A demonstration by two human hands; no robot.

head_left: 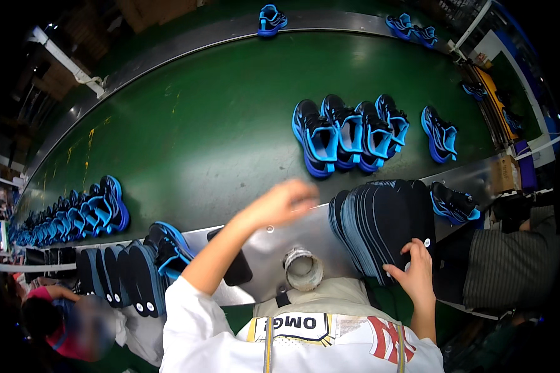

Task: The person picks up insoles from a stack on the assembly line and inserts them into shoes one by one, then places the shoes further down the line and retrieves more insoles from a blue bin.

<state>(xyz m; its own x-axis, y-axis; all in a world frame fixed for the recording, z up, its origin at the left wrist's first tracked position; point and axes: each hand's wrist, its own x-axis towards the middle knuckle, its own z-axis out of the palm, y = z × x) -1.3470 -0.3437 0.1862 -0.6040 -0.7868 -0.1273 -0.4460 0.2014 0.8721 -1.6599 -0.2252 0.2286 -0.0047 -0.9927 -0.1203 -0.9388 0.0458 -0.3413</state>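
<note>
My left hand [284, 202] is over the near edge of the green work surface, below the row of black and blue sneakers [317, 140]. Motion smears its fingers, so I cannot make out whether they hold anything. My right hand [417, 273] is at the heel end of a thick stack of black insoles [395, 214] with grey-blue edges. Its thumb and fingertips close on the heel of an insole there, beside small round white labels. Between my arms, an open grey-white cup or can [303, 268] stands on the metal ledge, close to my body.
A long line of sneakers [74, 214] runs along the left, with more insoles [144, 280] near it. A dark flat object [236, 264] lies beside my left forearm. A single sneaker [455, 204] sits right of the stack. Other people [510, 261] are at both sides.
</note>
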